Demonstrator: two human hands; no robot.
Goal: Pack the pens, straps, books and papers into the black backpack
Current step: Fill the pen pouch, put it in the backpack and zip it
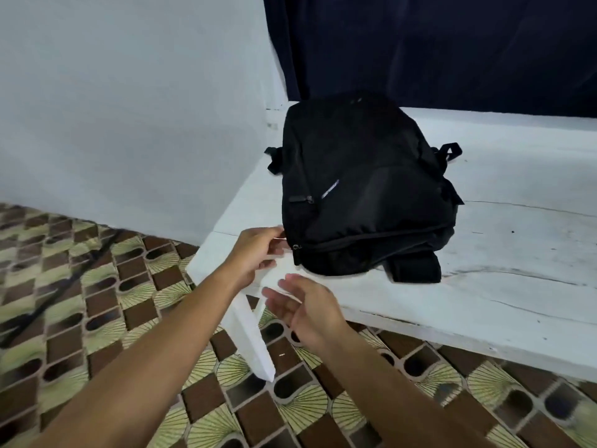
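My right hand (303,305) nearest, palm up, fingers loose, holding nothing. My left hand (258,250) at near-left corner of black fabric backpack (361,189), fingers curled by zip pull; grip unclear. Backpack flat on white wooden tabletop (517,253), apparently zipped. Likely step: open zip. Corner edge close; free room right.

Wall (129,108): plain, pale grey-white, filling the left side down to the floor.
Curtain (436,43): dark navy cloth, hanging across the upper right behind the table.
Table (517,253): white painted wood, scuffed, cracked along the grain, set into the corner by the wall.
Table leg (250,334): white, slanting down to the floor.
Floor (97,318): patterned tiles, brown squares and green-yellow fan shapes.
Light: soft, even, without strong shadows.
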